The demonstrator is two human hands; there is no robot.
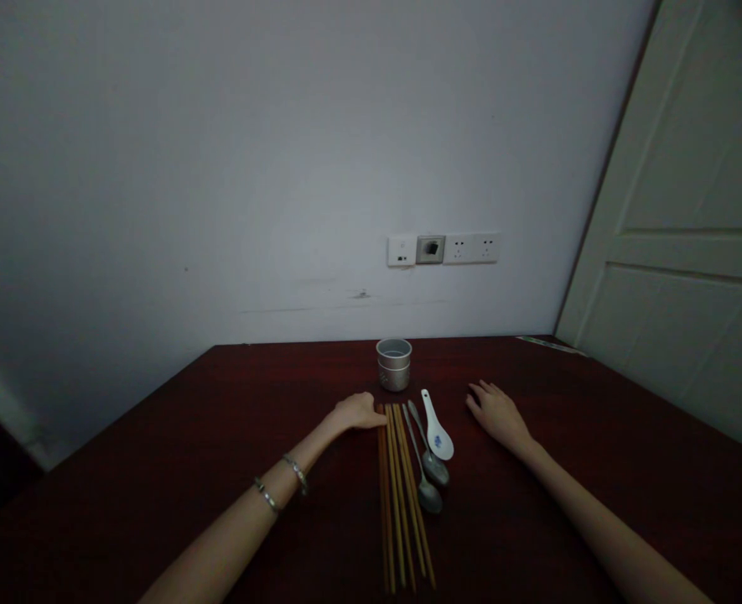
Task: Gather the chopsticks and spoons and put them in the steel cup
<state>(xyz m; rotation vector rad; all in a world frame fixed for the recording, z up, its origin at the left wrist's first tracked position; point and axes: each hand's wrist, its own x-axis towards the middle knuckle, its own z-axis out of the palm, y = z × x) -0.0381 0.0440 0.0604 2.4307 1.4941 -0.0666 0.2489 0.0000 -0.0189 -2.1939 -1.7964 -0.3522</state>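
Several wooden chopsticks [402,495] lie side by side on the table, pointing away from me. My left hand [356,412] is at their far end, closed around the end of the leftmost ones. Its thumb rests across them, and the other fingers are partly hidden. To the right of the chopsticks lie two metal spoons [430,498] and a white soup spoon [438,440] with a blue mark. Beyond my left hand stands a silver metal canister [394,369], upright. My right hand [498,416] rests palm down on the table, fingers apart, holding nothing.
The dark red table [157,453] meets a pale wall [282,168] at its back edge. Wall sockets [471,247] sit above the canister. A light panelled door [691,252] stands at the right, with a thin strip [550,344] near the table's back right edge.
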